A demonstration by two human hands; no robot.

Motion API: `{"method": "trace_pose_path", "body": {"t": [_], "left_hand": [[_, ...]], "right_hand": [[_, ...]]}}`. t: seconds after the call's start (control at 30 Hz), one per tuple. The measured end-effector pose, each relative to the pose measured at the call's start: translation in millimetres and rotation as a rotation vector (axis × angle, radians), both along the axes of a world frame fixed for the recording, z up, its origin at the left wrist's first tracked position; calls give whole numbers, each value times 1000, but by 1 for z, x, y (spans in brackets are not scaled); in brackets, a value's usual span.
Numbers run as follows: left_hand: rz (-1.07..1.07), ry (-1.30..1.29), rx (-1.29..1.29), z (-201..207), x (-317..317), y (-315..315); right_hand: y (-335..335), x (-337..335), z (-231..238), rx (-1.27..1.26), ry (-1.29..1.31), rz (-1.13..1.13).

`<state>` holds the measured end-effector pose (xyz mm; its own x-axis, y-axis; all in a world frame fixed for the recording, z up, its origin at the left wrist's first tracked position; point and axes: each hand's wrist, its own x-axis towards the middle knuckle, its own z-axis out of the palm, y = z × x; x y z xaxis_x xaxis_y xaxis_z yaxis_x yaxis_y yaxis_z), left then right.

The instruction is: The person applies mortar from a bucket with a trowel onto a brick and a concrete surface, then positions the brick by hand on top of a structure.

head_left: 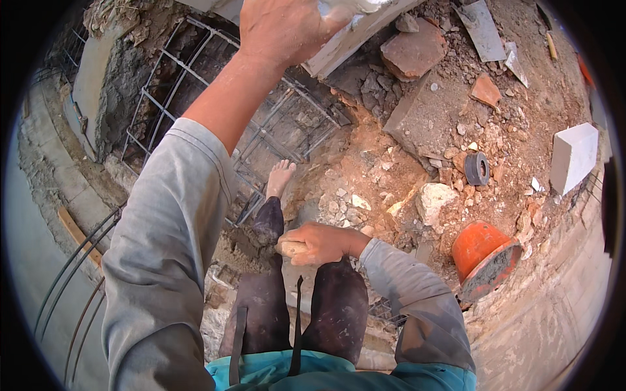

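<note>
My left hand (287,29) is at the top edge of the picture, on a pale block (349,42). Its thumb lies along the block's top; the other fingers are mostly cut off by the frame. Close to my knees, my right hand (316,244) is closed around a tan, wooden-looking handle (293,248). Whatever the handle belongs to cannot be made out. Grey, mortar-like material (238,254) lies left of this hand, beside my leg. My bare foot (281,174) stands on the ground between the hands.
A wire rebar cage (179,65) lies under and beside my left forearm. At the right, an orange bucket (486,251) tips over, grey inside. A white block (574,156), a dark tape roll (476,169), broken bricks (414,51) and rubble cover the slope. Bent bars (72,274) curve at the left.
</note>
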<state>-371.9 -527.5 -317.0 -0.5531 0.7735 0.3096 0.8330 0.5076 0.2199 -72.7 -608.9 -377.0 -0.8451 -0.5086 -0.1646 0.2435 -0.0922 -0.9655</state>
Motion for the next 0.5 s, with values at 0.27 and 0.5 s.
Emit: {"method": "trace_pose_path", "body": {"t": [0.27, 0.5], "left_hand": [[3, 20, -49, 1, -6, 6], [-33, -119, -108, 9, 0, 6]], "right_hand": [[220, 31, -47, 76, -680, -864], [106, 174, 127, 800, -347, -870]]}}
